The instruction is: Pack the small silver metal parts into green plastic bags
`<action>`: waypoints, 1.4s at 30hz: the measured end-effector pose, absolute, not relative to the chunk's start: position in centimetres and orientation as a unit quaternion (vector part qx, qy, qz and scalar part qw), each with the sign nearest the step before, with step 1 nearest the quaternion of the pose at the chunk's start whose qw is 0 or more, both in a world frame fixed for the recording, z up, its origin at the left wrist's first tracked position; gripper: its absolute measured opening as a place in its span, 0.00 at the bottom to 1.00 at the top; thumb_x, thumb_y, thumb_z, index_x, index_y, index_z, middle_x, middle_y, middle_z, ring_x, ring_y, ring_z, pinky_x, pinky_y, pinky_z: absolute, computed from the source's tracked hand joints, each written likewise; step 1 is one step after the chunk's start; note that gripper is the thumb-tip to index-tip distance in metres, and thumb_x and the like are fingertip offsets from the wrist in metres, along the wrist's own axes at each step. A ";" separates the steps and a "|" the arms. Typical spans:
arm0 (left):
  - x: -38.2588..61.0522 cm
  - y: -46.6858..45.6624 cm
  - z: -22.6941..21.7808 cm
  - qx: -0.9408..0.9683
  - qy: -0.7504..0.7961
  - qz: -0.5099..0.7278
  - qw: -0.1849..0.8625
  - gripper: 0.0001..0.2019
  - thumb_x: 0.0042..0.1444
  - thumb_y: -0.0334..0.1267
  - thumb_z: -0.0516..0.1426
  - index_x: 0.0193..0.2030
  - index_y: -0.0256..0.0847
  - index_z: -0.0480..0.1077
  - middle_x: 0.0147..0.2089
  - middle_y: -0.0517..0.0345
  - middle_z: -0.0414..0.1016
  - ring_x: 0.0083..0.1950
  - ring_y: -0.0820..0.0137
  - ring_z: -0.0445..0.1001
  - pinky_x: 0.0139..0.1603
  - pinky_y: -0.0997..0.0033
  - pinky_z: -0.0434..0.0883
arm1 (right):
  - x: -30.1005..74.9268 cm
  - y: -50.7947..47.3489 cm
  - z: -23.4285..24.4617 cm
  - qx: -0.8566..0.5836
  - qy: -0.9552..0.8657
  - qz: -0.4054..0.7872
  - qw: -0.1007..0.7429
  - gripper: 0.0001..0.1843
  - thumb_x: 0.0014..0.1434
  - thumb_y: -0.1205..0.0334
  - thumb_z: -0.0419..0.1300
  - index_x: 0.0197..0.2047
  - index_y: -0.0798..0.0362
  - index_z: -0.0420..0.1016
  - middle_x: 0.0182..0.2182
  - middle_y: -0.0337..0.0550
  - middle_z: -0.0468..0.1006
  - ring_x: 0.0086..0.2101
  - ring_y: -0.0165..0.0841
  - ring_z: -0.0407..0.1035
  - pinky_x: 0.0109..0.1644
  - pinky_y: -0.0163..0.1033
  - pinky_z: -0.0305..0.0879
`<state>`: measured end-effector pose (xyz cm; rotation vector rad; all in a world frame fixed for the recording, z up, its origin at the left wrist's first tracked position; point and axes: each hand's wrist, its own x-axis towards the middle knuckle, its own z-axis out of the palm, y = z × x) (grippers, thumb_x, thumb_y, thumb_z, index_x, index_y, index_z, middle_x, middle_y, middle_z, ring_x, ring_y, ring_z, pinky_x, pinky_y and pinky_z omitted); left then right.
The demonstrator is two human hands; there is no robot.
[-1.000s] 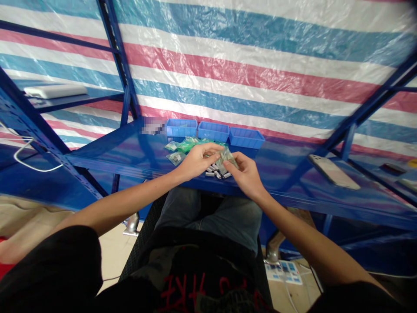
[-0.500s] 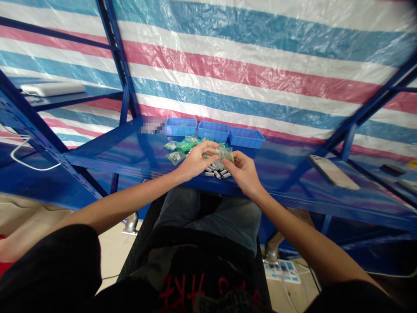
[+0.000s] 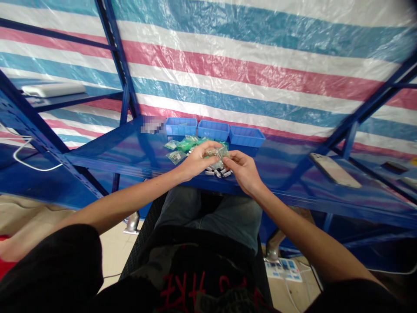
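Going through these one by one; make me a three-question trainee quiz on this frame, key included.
1. Fill in: the left hand and right hand hold a see-through plastic ____.
2. How many blue bins stand in a row behind the hands?
3. True or false: the phone lies to the right of both hands.

Key: 1. bag; 2. three; 3. true.

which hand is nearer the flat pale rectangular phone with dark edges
Right. The right hand is left of the flat pale rectangular phone, apart from it; the left hand is farther left, beyond the right hand.
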<state>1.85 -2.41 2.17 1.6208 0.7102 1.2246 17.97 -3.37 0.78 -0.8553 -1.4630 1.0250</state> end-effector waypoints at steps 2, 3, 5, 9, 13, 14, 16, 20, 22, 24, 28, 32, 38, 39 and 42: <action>2.0 -2.5 2.2 0.649 0.289 0.516 0.478 0.16 0.47 0.31 0.58 0.45 0.37 0.66 0.37 0.59 0.72 0.35 0.74 0.70 0.36 0.76 0.65 | 18.0 -3.4 0.7 -0.367 -0.621 0.443 0.532 0.15 0.47 0.51 0.64 0.32 0.54 0.71 0.24 0.37 0.72 0.24 0.27 0.64 0.28 0.34 0.61; 2.0 -2.5 2.2 0.640 0.288 0.525 0.481 0.15 0.47 0.31 0.58 0.44 0.37 0.66 0.37 0.59 0.72 0.35 0.74 0.70 0.36 0.76 0.65 | 17.9 -3.5 0.7 -0.369 -0.625 0.446 0.524 0.15 0.48 0.51 0.64 0.32 0.54 0.71 0.24 0.37 0.72 0.24 0.27 0.64 0.28 0.34 0.61; 2.1 -2.6 2.4 0.628 0.287 0.537 0.485 0.15 0.48 0.32 0.57 0.44 0.37 0.66 0.36 0.59 0.72 0.35 0.74 0.70 0.36 0.75 0.65 | 17.7 -3.7 0.7 -0.372 -0.632 0.446 0.513 0.15 0.47 0.51 0.64 0.31 0.54 0.70 0.23 0.36 0.71 0.24 0.27 0.63 0.28 0.33 0.60; 2.0 -2.7 2.6 0.653 0.298 0.535 0.445 0.14 0.49 0.31 0.56 0.44 0.37 0.64 0.32 0.61 0.70 0.32 0.75 0.69 0.34 0.77 0.63 | 17.1 -4.4 0.8 -0.381 -0.631 0.446 0.508 0.16 0.46 0.51 0.64 0.29 0.54 0.67 0.22 0.35 0.70 0.23 0.27 0.63 0.27 0.33 0.59; 1.6 -2.8 2.4 0.712 0.316 0.513 0.360 0.21 0.48 0.29 0.55 0.51 0.40 0.59 0.28 0.66 0.65 0.27 0.78 0.63 0.27 0.79 0.59 | 16.7 -4.9 0.9 -0.398 -0.634 0.431 0.503 0.14 0.48 0.52 0.63 0.28 0.53 0.67 0.21 0.35 0.69 0.23 0.27 0.62 0.26 0.33 0.57; 1.5 -2.8 2.4 0.725 0.314 0.507 0.345 0.23 0.48 0.28 0.54 0.52 0.40 0.58 0.28 0.66 0.65 0.27 0.78 0.63 0.27 0.79 0.58 | 16.8 -4.9 0.9 -0.403 -0.639 0.423 0.501 0.13 0.48 0.52 0.62 0.29 0.53 0.67 0.22 0.36 0.69 0.23 0.27 0.63 0.27 0.33 0.58; 1.4 -2.9 2.5 0.745 0.302 0.491 0.336 0.25 0.48 0.27 0.54 0.54 0.41 0.56 0.29 0.65 0.65 0.28 0.78 0.64 0.27 0.79 0.58 | 16.9 -4.8 0.9 -0.405 -0.652 0.407 0.496 0.12 0.49 0.53 0.61 0.30 0.53 0.68 0.24 0.37 0.71 0.25 0.28 0.64 0.29 0.34 0.60; 1.4 -3.2 3.1 0.740 0.282 0.478 0.379 0.23 0.49 0.29 0.54 0.53 0.39 0.57 0.28 0.66 0.65 0.28 0.78 0.65 0.29 0.78 0.60 | 17.1 -4.6 0.8 -0.401 -0.663 0.411 0.481 0.10 0.48 0.57 0.61 0.31 0.54 0.68 0.26 0.38 0.73 0.27 0.29 0.65 0.31 0.36 0.61; 1.6 -3.3 3.4 0.709 0.284 0.489 0.422 0.22 0.49 0.30 0.55 0.52 0.38 0.57 0.27 0.66 0.65 0.28 0.78 0.65 0.30 0.77 0.60 | 17.1 -4.7 0.8 -0.397 -0.656 0.424 0.482 0.10 0.48 0.58 0.61 0.31 0.54 0.68 0.26 0.38 0.72 0.26 0.29 0.65 0.31 0.36 0.61; 1.9 -3.4 3.4 0.671 0.288 0.499 0.466 0.21 0.49 0.31 0.55 0.51 0.38 0.57 0.27 0.67 0.66 0.27 0.78 0.65 0.29 0.77 0.60 | 17.0 -4.8 0.8 -0.387 -0.648 0.436 0.490 0.10 0.48 0.58 0.61 0.32 0.54 0.68 0.26 0.38 0.72 0.27 0.29 0.66 0.31 0.36 0.61; 2.2 -3.3 3.2 0.617 0.288 0.513 0.522 0.20 0.49 0.30 0.55 0.51 0.40 0.58 0.26 0.67 0.67 0.26 0.78 0.66 0.28 0.78 0.60 | 16.7 -5.0 0.9 -0.376 -0.643 0.444 0.498 0.11 0.49 0.56 0.61 0.33 0.53 0.68 0.27 0.38 0.73 0.28 0.29 0.66 0.31 0.35 0.61; 2.1 -2.9 2.8 0.600 0.281 0.531 0.528 0.20 0.49 0.30 0.56 0.50 0.41 0.58 0.27 0.67 0.68 0.25 0.79 0.66 0.27 0.79 0.60 | 16.8 -5.1 1.0 -0.395 -0.654 0.436 0.476 0.12 0.50 0.54 0.60 0.31 0.54 0.68 0.24 0.37 0.71 0.25 0.28 0.64 0.29 0.34 0.59; 1.6 -2.4 2.6 0.608 0.272 0.499 0.555 0.23 0.49 0.36 0.60 0.52 0.42 0.59 0.34 0.61 0.73 0.31 0.75 0.71 0.32 0.76 0.66 | 17.3 -4.7 0.8 -0.389 -0.660 0.413 0.492 0.12 0.51 0.54 0.60 0.31 0.55 0.70 0.24 0.38 0.72 0.24 0.28 0.64 0.28 0.34 0.60; 1.5 -2.4 2.6 0.620 0.275 0.481 0.556 0.21 0.49 0.36 0.61 0.50 0.40 0.61 0.36 0.59 0.74 0.33 0.74 0.72 0.33 0.75 0.67 | 17.4 -4.6 0.8 -0.385 -0.657 0.413 0.500 0.12 0.51 0.54 0.60 0.32 0.55 0.71 0.25 0.38 0.73 0.25 0.28 0.65 0.29 0.34 0.60; 1.4 -2.2 2.5 0.654 0.280 0.450 0.540 0.15 0.48 0.38 0.61 0.43 0.36 0.67 0.38 0.54 0.75 0.36 0.71 0.73 0.34 0.74 0.67 | 17.5 -4.4 0.8 -0.385 -0.655 0.417 0.499 0.13 0.51 0.53 0.60 0.34 0.54 0.72 0.26 0.39 0.74 0.26 0.29 0.65 0.29 0.34 0.61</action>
